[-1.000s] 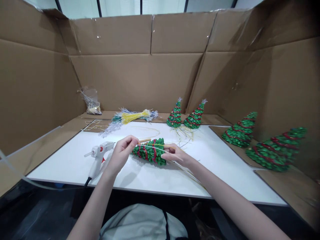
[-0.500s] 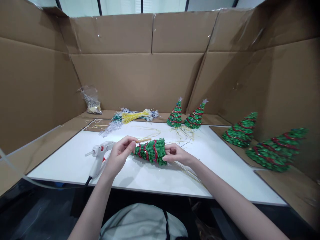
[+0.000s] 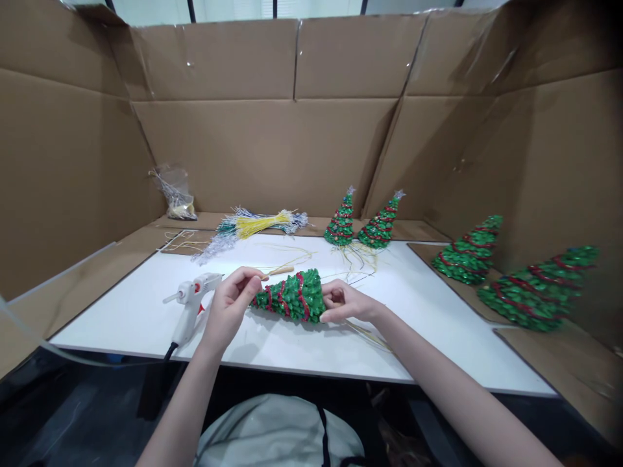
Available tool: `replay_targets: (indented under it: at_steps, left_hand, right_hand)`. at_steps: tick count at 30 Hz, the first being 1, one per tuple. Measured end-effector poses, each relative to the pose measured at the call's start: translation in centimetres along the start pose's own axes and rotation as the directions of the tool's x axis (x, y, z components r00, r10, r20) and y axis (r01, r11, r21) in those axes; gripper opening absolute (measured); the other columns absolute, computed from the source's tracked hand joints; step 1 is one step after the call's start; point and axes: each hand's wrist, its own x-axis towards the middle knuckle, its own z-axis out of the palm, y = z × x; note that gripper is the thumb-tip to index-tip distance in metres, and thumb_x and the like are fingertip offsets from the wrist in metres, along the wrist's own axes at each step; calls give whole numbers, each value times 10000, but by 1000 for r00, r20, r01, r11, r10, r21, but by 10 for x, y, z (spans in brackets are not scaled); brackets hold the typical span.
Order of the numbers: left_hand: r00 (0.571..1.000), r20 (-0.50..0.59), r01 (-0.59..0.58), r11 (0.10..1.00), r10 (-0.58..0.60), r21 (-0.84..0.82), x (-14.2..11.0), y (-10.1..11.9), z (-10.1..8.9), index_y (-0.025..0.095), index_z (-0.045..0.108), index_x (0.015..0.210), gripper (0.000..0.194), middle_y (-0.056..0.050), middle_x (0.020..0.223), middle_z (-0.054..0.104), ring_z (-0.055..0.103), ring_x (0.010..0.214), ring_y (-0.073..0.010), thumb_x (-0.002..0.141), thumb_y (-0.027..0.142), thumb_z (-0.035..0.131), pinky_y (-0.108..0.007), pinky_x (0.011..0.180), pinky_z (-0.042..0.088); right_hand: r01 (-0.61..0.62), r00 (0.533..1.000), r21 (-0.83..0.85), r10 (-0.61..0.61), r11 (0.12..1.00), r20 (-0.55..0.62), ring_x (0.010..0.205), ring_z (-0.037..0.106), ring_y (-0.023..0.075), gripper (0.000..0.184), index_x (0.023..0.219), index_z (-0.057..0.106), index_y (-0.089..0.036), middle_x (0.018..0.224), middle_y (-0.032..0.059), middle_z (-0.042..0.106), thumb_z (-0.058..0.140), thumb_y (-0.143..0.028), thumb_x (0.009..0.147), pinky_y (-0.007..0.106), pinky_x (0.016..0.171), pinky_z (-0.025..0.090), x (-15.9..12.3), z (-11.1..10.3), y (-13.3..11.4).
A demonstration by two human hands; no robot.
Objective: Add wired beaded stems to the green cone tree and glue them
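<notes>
A small green Christmas tree (image 3: 289,296) with red garland lies on its side between my hands, its tip to the left and its wide base to the right. My left hand (image 3: 236,295) is closed at the tip, thumb and fingers pinched around it. At the base, my right hand (image 3: 348,303) grips the rim, its thumb in front and its other fingers partly hidden behind. Just past the tree's tip lies a thin tan stick (image 3: 281,270). Thin yellow stems (image 3: 367,336) lie by my right wrist.
A white glue gun (image 3: 191,308) stands left of my left hand. Bundled stamens (image 3: 263,224) and a plastic bag (image 3: 178,194) lie at the back. Two star-topped trees (image 3: 341,220) stand behind, two more trees (image 3: 470,251) at right. Cardboard walls (image 3: 219,152) surround the white board (image 3: 438,324).
The tree has turned slightly about its long axis, with the garland lines shifted. Both hands stay at its two ends. The camera view has moved a little.
</notes>
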Motion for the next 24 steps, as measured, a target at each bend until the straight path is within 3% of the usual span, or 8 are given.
replay_targets:
  at_steps: [4,9,14,16,19,24]
  left_hand:
    - [997,-24,-73,994,75,78,-1,-1,-1,230,703,939,190,-22,799,569,499,772,-161,882,338,557,-257,678,369]
    - [992,-63,-98,988,107,123,-5,-1,-3,209,709,800,209,-34,801,603,516,788,-180,874,339,565,-274,699,381]
    - [991,-115,-61,992,74,112,-10,-1,-3,227,665,831,186,-7,753,571,512,754,-163,901,328,526,-265,678,370]
    - [989,-112,-78,984,97,162,-11,-1,-3,233,677,829,187,-6,751,593,510,766,-169,898,332,533,-273,696,360]
    - [986,-80,-121,958,146,259,-11,1,-2,229,701,764,184,-7,722,621,497,756,-175,869,324,583,-286,719,346]
    - [991,-48,-109,952,128,286,-13,4,1,225,692,816,156,-10,766,642,492,697,-166,872,315,578,-276,630,348]
  right_hand:
    - [-4,998,-13,5,1000,62,428,192,26,521,513,298,-191,456,-113,222,791,-321,618,222,419,160,-1,1,-4]
    - [-17,995,-7,18,1000,97,421,173,22,565,506,253,-199,449,-119,200,797,-318,605,222,408,147,-1,2,-7]
    - [-40,993,48,35,998,111,420,163,27,375,695,485,-160,464,-135,211,802,-339,609,211,407,154,-1,2,-3]
    - [-17,996,65,12,998,84,437,191,33,406,813,543,-135,486,-121,256,772,-423,641,212,417,155,-1,1,1]
    - [27,998,65,-30,998,53,475,251,46,472,927,574,-107,533,-87,330,682,-518,721,212,441,167,1,0,7]
    - [27,999,45,-28,999,25,476,248,47,426,924,576,-110,525,-93,300,693,-473,733,208,449,189,2,0,8]
